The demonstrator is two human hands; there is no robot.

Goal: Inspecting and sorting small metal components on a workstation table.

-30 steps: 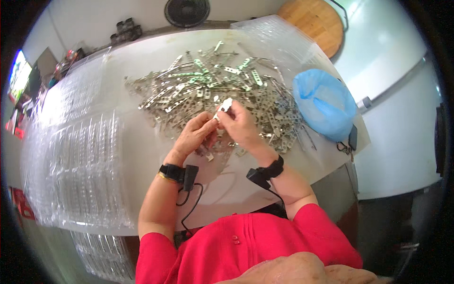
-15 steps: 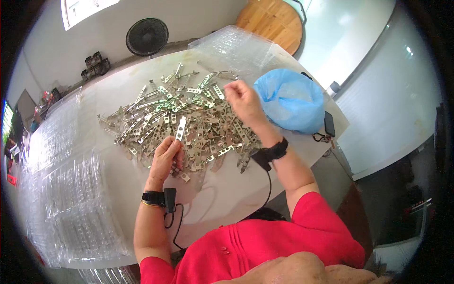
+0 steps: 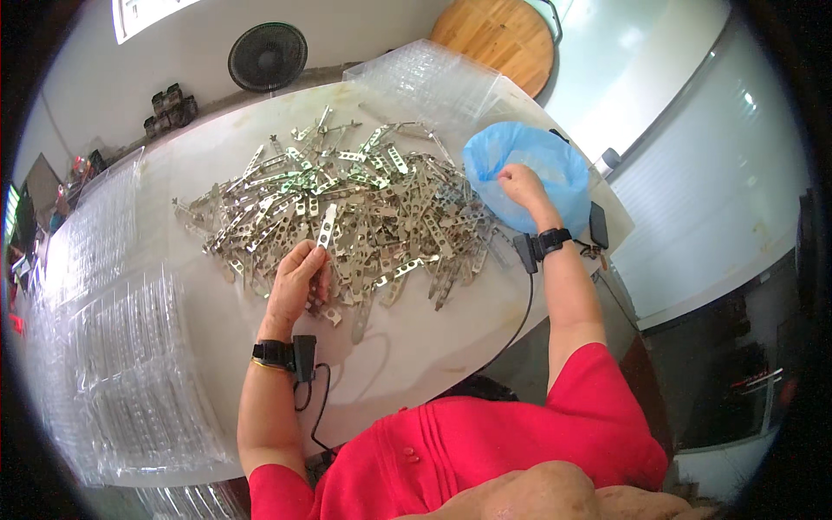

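Note:
My left hand (image 3: pixel 299 277) is closed around the lower end of a shiny perforated metal strip (image 3: pixel 327 225), which points up and away at the near edge of the heap. A large pile of similar metal strips (image 3: pixel 416 212) spreads over the table ahead of it. Over at the right, my right hand (image 3: pixel 523 184) hovers at the mouth of a blue plastic bag (image 3: pixel 568 173), its fingers drawn together. Whether anything is between those fingers is too small to make out. What lies inside the bag is hidden.
Stacks of clear plastic trays (image 3: pixel 143 373) line the table's left side, with another tray stack (image 3: pixel 425 78) at the far edge. A dark phone (image 3: pixel 598 225) lies beside the bag. Cables run from both wrist straps. A black fan (image 3: pixel 267 56) stands beyond the white table (image 3: pixel 390 355).
My right hand has moved right, from the far edge of the heap to over the blue bag. My left hand keeps its metal strip and has barely shifted.

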